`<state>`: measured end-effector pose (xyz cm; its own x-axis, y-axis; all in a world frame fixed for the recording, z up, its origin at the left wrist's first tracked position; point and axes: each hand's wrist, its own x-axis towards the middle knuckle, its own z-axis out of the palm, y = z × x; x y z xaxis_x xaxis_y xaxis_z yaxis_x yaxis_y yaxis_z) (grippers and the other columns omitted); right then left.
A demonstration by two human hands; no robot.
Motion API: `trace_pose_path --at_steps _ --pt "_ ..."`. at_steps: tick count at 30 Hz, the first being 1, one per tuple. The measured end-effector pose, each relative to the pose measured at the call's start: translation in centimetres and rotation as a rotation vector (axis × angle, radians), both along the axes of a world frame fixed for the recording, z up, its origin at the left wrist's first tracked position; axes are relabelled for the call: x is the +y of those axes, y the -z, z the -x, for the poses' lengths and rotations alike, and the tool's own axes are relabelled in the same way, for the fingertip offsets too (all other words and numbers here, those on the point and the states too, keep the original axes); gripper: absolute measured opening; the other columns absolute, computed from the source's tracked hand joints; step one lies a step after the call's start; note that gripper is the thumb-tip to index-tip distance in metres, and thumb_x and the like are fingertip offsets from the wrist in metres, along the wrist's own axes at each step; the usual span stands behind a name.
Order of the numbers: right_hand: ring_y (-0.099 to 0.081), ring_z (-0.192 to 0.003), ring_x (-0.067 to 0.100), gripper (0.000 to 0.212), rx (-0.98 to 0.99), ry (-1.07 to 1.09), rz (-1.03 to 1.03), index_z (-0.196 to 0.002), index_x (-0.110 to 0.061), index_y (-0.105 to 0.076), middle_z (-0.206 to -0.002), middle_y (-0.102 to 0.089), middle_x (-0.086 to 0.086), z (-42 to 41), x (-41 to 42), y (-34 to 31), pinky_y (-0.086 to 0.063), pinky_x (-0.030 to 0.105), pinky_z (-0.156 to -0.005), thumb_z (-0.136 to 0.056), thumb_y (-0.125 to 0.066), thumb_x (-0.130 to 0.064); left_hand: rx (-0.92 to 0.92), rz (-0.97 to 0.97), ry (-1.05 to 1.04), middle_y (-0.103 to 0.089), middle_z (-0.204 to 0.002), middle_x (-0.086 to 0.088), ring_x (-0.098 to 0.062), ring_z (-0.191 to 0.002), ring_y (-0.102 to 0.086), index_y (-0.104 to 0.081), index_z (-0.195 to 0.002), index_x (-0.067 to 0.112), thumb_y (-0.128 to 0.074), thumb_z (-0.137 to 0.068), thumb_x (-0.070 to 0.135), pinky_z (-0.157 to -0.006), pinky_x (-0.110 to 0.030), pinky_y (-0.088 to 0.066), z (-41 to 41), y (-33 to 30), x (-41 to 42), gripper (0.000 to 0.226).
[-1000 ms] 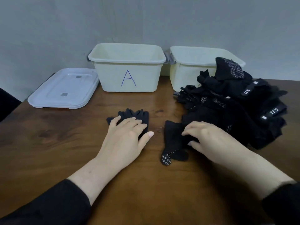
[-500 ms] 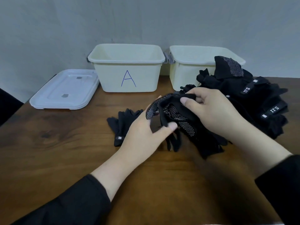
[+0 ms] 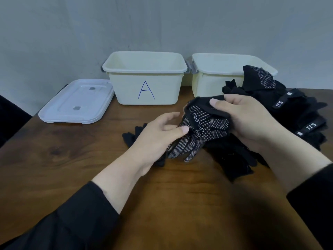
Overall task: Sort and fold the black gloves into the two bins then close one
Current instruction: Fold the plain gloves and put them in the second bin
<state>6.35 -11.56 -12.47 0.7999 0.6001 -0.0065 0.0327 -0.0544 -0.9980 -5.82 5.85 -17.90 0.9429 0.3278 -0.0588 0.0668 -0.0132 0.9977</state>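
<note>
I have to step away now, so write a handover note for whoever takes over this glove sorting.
Left hand: pinches the dotted glove at its edge.
Right hand: grips the same glove from above, raised off the table.
Glove pile: at the right, in front of the second bin.
Plain glove: flat on the table, behind the left hand.
Bin A: open, no gloves visible inside. Lid lies left of it.
Done: one glove laid out.
Left: fold, sort everything, close one bin.
</note>
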Motion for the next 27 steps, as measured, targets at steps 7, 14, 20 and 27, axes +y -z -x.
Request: trace_pose_path --at_steps 7,14,20,27 --pt "-0.057 -0.078 0.016 0.035 -0.566 0.327 0.073 -0.089 -0.005 -0.067 -0.081 -0.068 0.007 -3.9 2.9 -2.8 -0.051 0.044 -0.077 -0.087 -0.068 -0.04 -0.07 -0.53 -0.362 -0.07 -0.102 0.017 0.001 -0.1 -0.062 -0.061 -0.127 0.032 -0.056 -0.1 0.03 -0.092 -0.023 -0.048 -0.8 0.9 1.0 0.027" --pt "-0.06 -0.107 0.016 0.042 -0.886 -0.172 1.049 -0.131 -0.024 -0.062 -0.117 -0.067 -0.008 -3.7 0.9 -1.5 -0.045 0.031 -0.087 -0.096 -0.064 -0.045 -0.086 -1.163 -0.093 -0.068 -0.122 0.007 -0.013 -0.112 -0.061 -0.068 -0.126 0.022 -0.052 -0.103 0.033 -0.099 -0.03 -0.043 0.4 3.7 -0.5 0.03" --pt "-0.054 -0.113 0.017 0.035 -1.248 -0.288 1.411 -0.124 -0.028 -0.062 -0.123 -0.056 -0.006 -1.4 -3.7 5.1 -0.05 0.032 -0.089 -0.098 -0.057 -0.05 -0.107 -1.274 0.144 -0.057 -0.142 0.008 -0.012 -0.128 -0.053 -0.058 -0.139 0.027 -0.046 -0.105 0.043 -0.109 -0.031 -0.035 -0.9 4.8 -3.7 0.04" --pt "-0.063 -0.081 0.016 0.014 -0.917 0.036 0.893 -0.094 -0.025 -0.059 -0.084 -0.066 -0.006 -1.9 -4.2 4.8 -0.049 0.034 -0.072 -0.103 -0.049 -0.03 -0.147 -1.245 0.199 -0.055 -0.143 0.011 -0.01 -0.129 -0.051 -0.054 -0.143 0.027 -0.044 -0.105 0.044 -0.112 -0.031 -0.035 -1.1 5.5 -4.7 0.043"
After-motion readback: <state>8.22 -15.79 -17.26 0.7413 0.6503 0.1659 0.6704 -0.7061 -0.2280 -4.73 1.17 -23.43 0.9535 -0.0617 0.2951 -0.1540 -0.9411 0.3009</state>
